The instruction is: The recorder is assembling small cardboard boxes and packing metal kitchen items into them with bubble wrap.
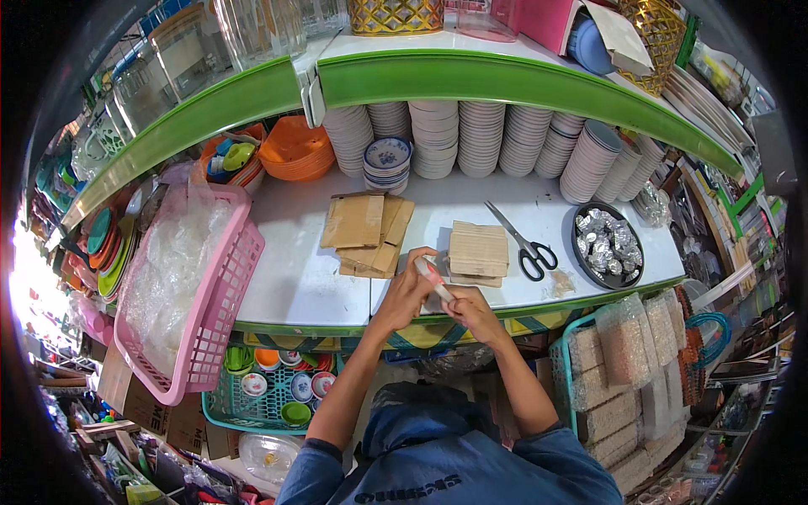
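Note:
Between my two hands, at the shelf's front edge, is what looks like a roll of clear tape (435, 280) with a reddish-orange core. My left hand (406, 293) has its fingers closed around the upper side of it. My right hand (473, 313) pinches at its lower end; a pulled strip cannot be made out. Just beyond my hands lies a stack of cut cardboard pieces (478, 251). To the left are larger flattened cardboard pieces (368, 231). Black-handled scissors (523, 246) lie to the right with their blades pointing away.
A round black tray (579, 252) of foil-wrapped pieces sits at the right. Stacked bowls (433, 139) line the back beneath a green-edged upper shelf (522, 76). A pink basket (244, 252) holds bubble wrap at left; teal baskets (220, 402) with goods stand below on both sides.

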Action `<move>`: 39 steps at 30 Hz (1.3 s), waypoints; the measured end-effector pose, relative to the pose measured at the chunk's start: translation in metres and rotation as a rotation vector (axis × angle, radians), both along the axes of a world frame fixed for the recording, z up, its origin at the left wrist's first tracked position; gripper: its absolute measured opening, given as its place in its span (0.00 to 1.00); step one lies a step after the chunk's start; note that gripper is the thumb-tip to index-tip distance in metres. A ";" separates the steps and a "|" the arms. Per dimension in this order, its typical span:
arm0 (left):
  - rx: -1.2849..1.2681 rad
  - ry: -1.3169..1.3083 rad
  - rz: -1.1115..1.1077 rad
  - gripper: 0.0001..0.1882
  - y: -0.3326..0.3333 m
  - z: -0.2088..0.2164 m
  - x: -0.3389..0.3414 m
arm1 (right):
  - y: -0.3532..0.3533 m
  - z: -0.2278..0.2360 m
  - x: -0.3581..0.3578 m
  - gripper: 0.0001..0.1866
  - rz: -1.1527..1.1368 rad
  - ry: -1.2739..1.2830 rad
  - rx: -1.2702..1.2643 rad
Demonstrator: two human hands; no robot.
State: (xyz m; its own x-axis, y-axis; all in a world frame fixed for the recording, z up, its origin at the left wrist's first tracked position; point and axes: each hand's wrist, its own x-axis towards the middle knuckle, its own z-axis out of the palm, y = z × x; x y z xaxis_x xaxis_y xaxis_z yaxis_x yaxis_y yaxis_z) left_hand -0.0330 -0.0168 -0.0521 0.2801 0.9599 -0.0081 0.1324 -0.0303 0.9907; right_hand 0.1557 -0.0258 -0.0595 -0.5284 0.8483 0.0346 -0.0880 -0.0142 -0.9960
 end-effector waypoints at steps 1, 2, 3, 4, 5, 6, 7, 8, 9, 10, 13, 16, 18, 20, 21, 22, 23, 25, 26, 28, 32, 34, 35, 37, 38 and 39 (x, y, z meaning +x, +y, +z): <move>0.000 -0.001 -0.001 0.31 0.000 -0.001 -0.001 | -0.001 0.003 -0.001 0.14 0.018 0.012 0.038; 0.005 -0.062 -0.005 0.31 0.001 -0.003 -0.002 | -0.003 0.007 -0.003 0.14 0.017 0.012 0.038; 0.008 -0.123 -0.010 0.31 0.000 -0.002 -0.001 | -0.005 0.011 -0.005 0.13 -0.021 -0.001 0.040; 0.007 -0.123 -0.012 0.31 -0.001 0.001 -0.001 | -0.007 0.013 -0.005 0.13 -0.059 -0.013 0.042; 0.056 -0.057 -0.018 0.30 -0.004 0.004 -0.001 | -0.005 0.010 -0.004 0.13 -0.062 -0.012 0.042; 0.106 0.009 -0.027 0.30 -0.005 0.007 0.000 | -0.003 0.008 -0.003 0.13 -0.057 -0.067 0.076; 0.105 0.010 -0.032 0.30 -0.005 0.006 0.002 | -0.001 0.006 -0.003 0.14 -0.053 -0.122 0.110; 0.134 -0.007 -0.001 0.29 -0.004 0.006 0.004 | -0.001 0.007 -0.003 0.14 -0.057 -0.121 0.109; 0.164 -0.022 0.033 0.29 -0.005 0.005 0.005 | -0.002 0.013 -0.005 0.14 -0.060 -0.157 0.083; 0.165 -0.021 0.034 0.29 -0.004 0.002 0.005 | -0.002 0.016 -0.007 0.15 -0.063 -0.193 0.058; 0.299 0.002 0.066 0.29 -0.001 -0.002 0.006 | 0.005 0.001 -0.005 0.16 -0.032 -0.147 0.113; 0.112 0.042 0.020 0.26 -0.003 0.004 0.002 | 0.003 -0.003 -0.008 0.16 -0.054 -0.128 0.105; 0.076 -0.011 0.052 0.25 -0.003 0.004 0.003 | 0.001 0.003 -0.011 0.16 -0.044 -0.097 0.057; 0.077 -0.008 0.056 0.25 -0.003 0.003 0.002 | 0.000 0.005 -0.011 0.16 -0.033 -0.067 0.009; 0.079 -0.005 0.058 0.24 -0.003 0.003 0.002 | 0.000 0.005 -0.011 0.16 -0.018 -0.063 0.004; 0.080 -0.005 0.058 0.24 -0.003 0.002 0.002 | 0.001 0.005 -0.011 0.16 -0.003 -0.060 0.000; 0.083 -0.009 0.061 0.24 -0.003 0.002 0.002 | 0.000 0.007 -0.012 0.16 -0.002 -0.060 0.000; 0.084 -0.014 0.062 0.25 -0.003 0.001 0.002 | -0.001 0.013 -0.013 0.17 -0.026 -0.090 -0.015; 0.077 -0.005 0.056 0.25 -0.003 0.002 0.002 | -0.002 0.015 -0.014 0.17 -0.027 -0.090 -0.016; 0.071 0.004 0.054 0.26 -0.003 0.002 0.001 | -0.003 0.018 -0.015 0.17 -0.047 -0.132 -0.059; 0.120 0.023 0.061 0.26 -0.002 -0.004 0.001 | 0.000 0.013 -0.013 0.16 -0.031 -0.123 -0.080; 0.154 0.031 0.065 0.26 -0.002 -0.003 0.002 | 0.003 0.005 -0.009 0.19 0.021 -0.087 -0.052; 0.148 0.034 0.060 0.27 -0.002 -0.002 0.003 | 0.004 0.003 -0.008 0.19 0.020 -0.088 -0.052; 0.141 0.038 0.057 0.27 -0.002 -0.002 0.002 | 0.004 0.003 -0.008 0.18 0.026 -0.068 -0.074; 0.122 0.010 0.057 0.27 -0.003 -0.002 0.002 | 0.005 0.002 -0.008 0.18 0.026 -0.068 -0.075; 0.104 -0.016 0.060 0.26 -0.003 -0.002 0.001 | 0.005 0.001 -0.008 0.18 0.026 -0.083 -0.050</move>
